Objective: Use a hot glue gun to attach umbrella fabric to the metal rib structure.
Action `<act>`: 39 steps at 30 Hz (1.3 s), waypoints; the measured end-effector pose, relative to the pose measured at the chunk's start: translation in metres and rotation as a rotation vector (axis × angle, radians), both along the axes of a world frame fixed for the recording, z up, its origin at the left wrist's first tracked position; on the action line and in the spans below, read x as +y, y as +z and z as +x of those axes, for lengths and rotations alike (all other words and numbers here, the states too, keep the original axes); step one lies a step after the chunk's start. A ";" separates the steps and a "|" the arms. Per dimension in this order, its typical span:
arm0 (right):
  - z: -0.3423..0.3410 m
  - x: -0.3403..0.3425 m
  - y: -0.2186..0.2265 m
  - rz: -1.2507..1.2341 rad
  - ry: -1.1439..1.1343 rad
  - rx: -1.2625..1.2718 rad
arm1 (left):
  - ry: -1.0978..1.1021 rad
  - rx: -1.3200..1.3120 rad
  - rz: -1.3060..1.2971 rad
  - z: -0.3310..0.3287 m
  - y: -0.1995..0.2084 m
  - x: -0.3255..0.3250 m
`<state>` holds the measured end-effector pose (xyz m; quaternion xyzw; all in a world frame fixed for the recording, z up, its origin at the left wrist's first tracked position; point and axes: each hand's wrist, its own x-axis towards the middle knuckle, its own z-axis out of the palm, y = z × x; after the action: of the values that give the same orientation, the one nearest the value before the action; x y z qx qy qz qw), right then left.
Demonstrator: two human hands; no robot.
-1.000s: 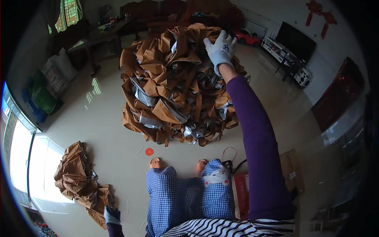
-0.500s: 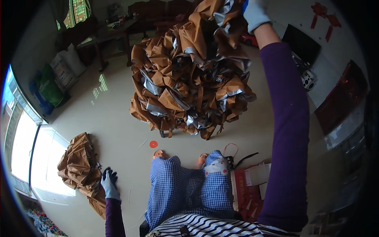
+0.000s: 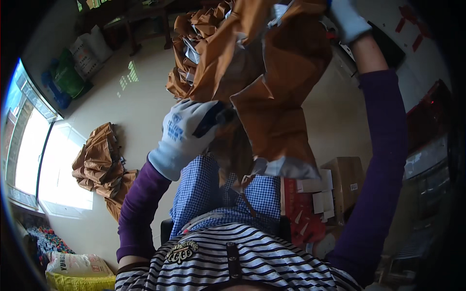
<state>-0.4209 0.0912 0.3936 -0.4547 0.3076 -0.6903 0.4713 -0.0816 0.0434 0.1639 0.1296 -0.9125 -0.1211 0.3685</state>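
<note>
Head view, looking down a seated person's front: a large bundle of brown paper bags (image 3: 252,72) with silvery-white linings fills the upper middle of the picture, lifted high above the lap. Below it lies a pale, glossy floor (image 3: 131,106), with a bright window (image 3: 29,145) along the far left edge. A smaller heap of brown bags (image 3: 99,162) rests on the floor at left, well apart from the raised bundle. To the right of the knees stand a red box (image 3: 301,213) and a cardboard box (image 3: 347,179), close beside the legs. Filled sacks (image 3: 73,58) sit far off at upper left, and another sack (image 3: 77,266) lies near at lower left. The person wears blue checked trousers (image 3: 199,194) and a striped top (image 3: 233,262), with purple sleeves. The right hand (image 3: 347,19), in a white glove, is raised at the top right with its arm stretched up, closed on the bundle's upper end. The left hand (image 3: 187,136), in a pale blue-white glove, is pressed against the bundle's lower left side just above the knees; its fingers curl into the paper, though how firmly they clasp it I cannot tell. The bundle hangs long-ways from the right hand at top, down toward the left hand, which is the nearer to its loose lower flaps. Open floor lies to the left; the boxes crowd the right.
</note>
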 end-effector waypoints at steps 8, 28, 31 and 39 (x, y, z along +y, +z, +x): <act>-0.085 -0.006 -0.019 -0.017 -0.159 0.102 | 0.058 -0.244 -0.169 0.093 -0.072 0.012; 0.252 -0.021 -0.037 -0.380 -0.048 0.486 | -0.295 0.005 1.038 0.035 -0.119 0.059; 0.285 -0.016 -0.077 -0.853 -0.036 1.309 | -0.418 0.669 1.580 0.084 -0.114 0.016; 0.271 0.014 -0.214 -0.167 0.269 1.681 | 0.113 0.431 0.979 0.161 -0.132 -0.038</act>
<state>-0.1498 0.1057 0.1792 -0.8815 0.4466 -0.0822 0.1294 0.0792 0.0053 0.0320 0.3075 -0.6446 -0.5363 0.4498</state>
